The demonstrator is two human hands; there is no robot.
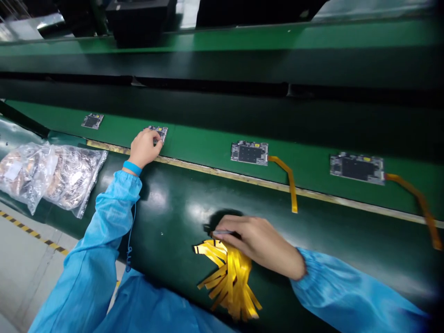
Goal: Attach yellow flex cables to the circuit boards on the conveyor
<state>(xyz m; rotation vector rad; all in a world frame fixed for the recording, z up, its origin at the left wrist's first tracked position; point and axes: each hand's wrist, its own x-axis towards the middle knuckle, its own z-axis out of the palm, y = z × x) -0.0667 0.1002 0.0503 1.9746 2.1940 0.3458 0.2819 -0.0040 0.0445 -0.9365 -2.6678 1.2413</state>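
Note:
My left hand (144, 148) reaches out to the green conveyor belt (208, 148) and its fingers are closed on a small circuit board (160, 132) lying there. My right hand (256, 243) rests on the dark green table (173, 208), fingers curled round a thin grey tool (222, 232) whose tip touches a fanned pile of yellow flex strips (229, 277). Both arms wear blue sleeves, with a blue wristband on the left wrist.
More boards lie on the belt: one at far left (92, 121), one in the middle (249, 152) and one at the right (357, 167), the latter two with orange flex cables attached. Clear plastic bags of parts (48, 173) sit at the table's left end.

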